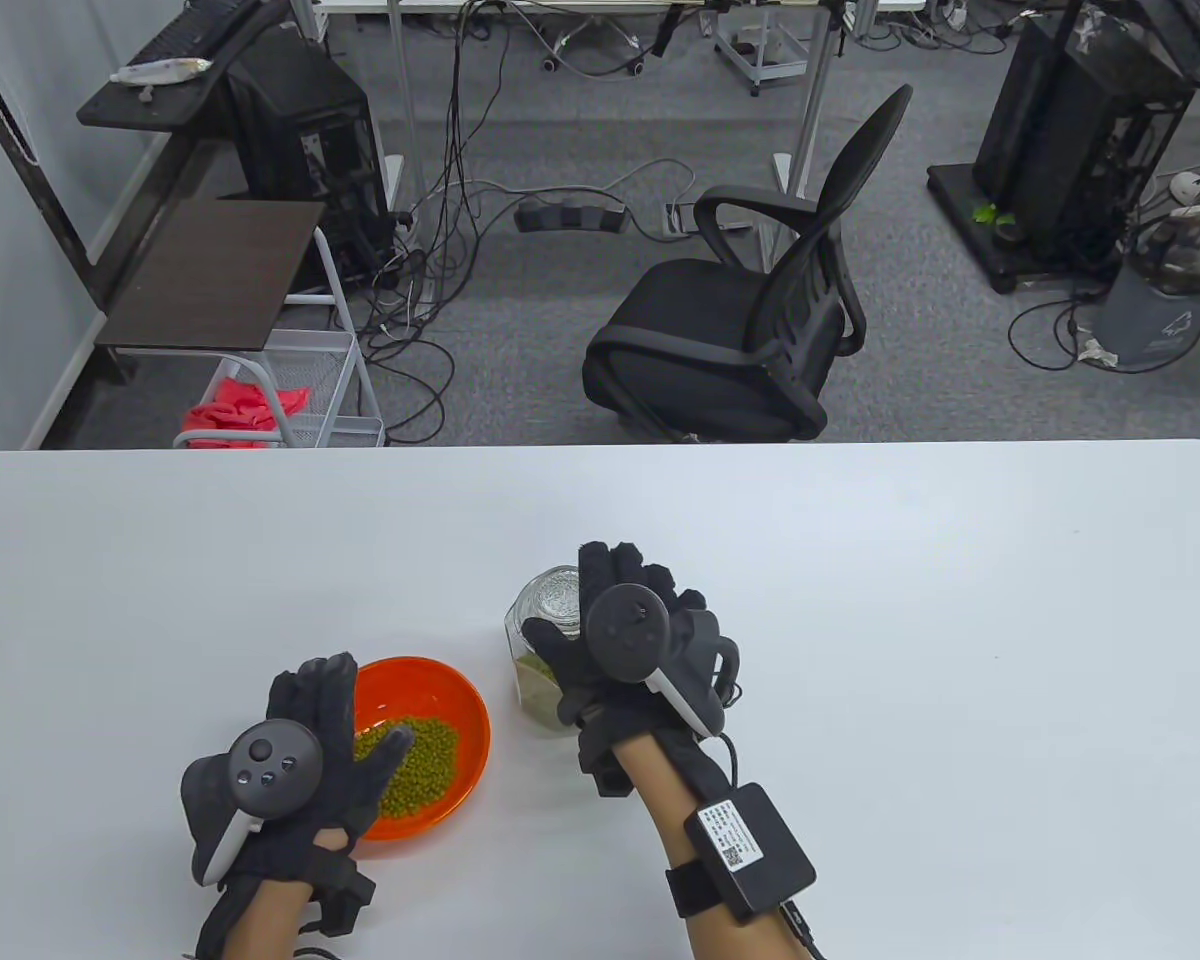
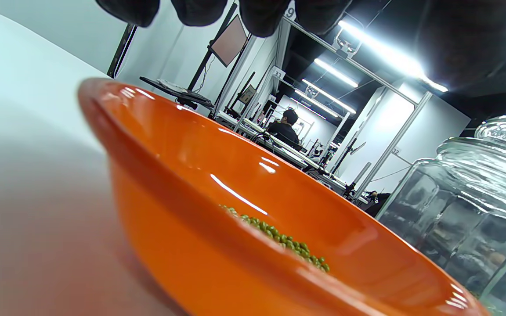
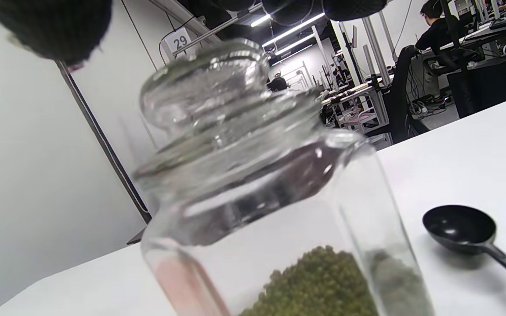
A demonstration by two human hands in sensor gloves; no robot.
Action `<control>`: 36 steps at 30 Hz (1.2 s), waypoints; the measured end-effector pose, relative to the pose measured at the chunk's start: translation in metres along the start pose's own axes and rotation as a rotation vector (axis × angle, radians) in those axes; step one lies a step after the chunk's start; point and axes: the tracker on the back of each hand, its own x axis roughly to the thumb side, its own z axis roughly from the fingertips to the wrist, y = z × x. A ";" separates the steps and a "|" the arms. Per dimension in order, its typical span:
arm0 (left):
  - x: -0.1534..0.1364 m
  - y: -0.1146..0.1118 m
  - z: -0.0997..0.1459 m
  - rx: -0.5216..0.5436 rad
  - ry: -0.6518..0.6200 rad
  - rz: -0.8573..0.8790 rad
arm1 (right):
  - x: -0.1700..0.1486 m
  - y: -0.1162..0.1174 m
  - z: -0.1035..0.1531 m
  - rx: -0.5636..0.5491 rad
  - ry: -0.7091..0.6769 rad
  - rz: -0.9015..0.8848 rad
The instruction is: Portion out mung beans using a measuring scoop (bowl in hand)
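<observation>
A large white rounded-corner table is seen filling the lower half of the table view. On it, left of centre, a shallow orange glossy bowl is placed, with a layer of green mung beans held inside. Just to the right of the bowl, a clear faceted glass jar is stood upright, closed by a domed glass lid; a low fill of mung beans is seen at the jar bottom in the right wrist view. A black plastic measuring scoop is seen lying on the table to the right of the jar in the right wrist view only; in the table view it is hidden by the right hand.

The left gloved hand is held over the near left rim of the bowl, fingers spread, thumb stretched across the beans; contact with the rim cannot be told. The right gloved hand is held above the jar and lid, fingers extended forward and loosely apart; no grip on the lid is shown.
</observation>
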 end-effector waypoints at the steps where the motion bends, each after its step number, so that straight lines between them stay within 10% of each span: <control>1: 0.000 0.000 0.000 -0.003 0.002 -0.002 | -0.002 -0.005 0.002 -0.008 0.004 0.010; 36: 0.000 -0.003 -0.001 -0.012 0.007 -0.010 | -0.085 -0.026 0.063 -0.109 0.112 0.104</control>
